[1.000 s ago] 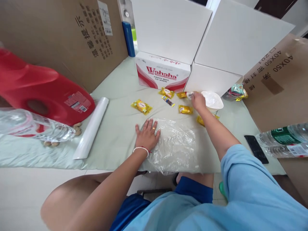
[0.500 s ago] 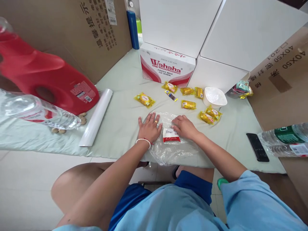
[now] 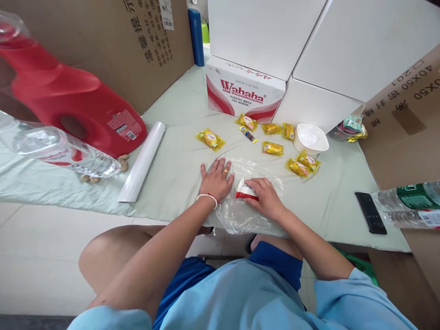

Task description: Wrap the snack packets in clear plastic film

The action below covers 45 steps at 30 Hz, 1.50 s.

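Observation:
A clear plastic sheet or bag (image 3: 237, 220) is spread over the front edge of the table. My left hand (image 3: 216, 180) lies on its left side, palm down with the fingers spread. On the plastic sits a small red-and-white packet (image 3: 242, 189). My right hand (image 3: 266, 196) has its fingers and thumb around the right part of this packet, hiding that end. Beyond the hands lie several yellow snack packets (image 3: 272, 148) and a small blue-and-yellow wrapped stick (image 3: 248, 134). A white plastic bowl (image 3: 325, 145) stands behind them at the right.
To the left are a white roll (image 3: 142, 162), a clear water bottle (image 3: 68, 149) and a big red jug (image 3: 82, 107). A Wahaha carton (image 3: 245, 94) and white boxes stand behind. On the right are a black phone (image 3: 370, 212) and lying bottles (image 3: 412, 197).
My right hand has moved down onto the red-and-white packet and closed on it, and the packet looks slightly tilted. My left hand stays flat on the plastic. The view has shifted slightly.

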Each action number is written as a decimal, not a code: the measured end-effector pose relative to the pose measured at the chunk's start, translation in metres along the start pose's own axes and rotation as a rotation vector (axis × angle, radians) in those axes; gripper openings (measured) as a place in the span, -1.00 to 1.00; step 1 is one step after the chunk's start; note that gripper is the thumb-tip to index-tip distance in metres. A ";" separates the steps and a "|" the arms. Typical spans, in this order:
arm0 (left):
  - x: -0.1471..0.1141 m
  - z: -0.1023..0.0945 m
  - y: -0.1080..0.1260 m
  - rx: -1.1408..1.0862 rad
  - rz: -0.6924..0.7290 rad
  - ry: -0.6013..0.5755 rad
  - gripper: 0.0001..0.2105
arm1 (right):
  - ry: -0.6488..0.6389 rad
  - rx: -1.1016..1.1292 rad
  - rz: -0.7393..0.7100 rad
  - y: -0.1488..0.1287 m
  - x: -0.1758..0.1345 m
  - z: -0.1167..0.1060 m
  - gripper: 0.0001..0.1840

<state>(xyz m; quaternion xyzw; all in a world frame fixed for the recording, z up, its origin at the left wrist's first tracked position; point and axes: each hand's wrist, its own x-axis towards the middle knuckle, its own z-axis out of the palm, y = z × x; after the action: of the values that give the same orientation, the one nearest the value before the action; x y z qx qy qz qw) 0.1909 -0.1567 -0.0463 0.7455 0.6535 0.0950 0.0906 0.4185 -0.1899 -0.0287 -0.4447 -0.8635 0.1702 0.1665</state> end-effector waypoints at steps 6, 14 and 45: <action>-0.001 0.002 -0.001 0.006 0.006 0.017 -0.40 | -0.057 0.020 -0.042 0.010 0.014 -0.004 -0.41; 0.000 0.003 -0.002 0.024 -0.002 0.003 -0.41 | 0.015 -0.223 0.303 0.054 0.161 -0.036 -0.37; -0.001 0.002 0.000 -0.018 0.008 0.025 -0.40 | -0.029 0.045 -0.030 0.014 0.002 -0.013 -0.64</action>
<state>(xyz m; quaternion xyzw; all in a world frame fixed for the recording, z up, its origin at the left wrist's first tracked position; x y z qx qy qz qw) 0.1909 -0.1582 -0.0481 0.7461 0.6505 0.1106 0.0886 0.4327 -0.1788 -0.0228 -0.4252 -0.8683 0.1935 0.1667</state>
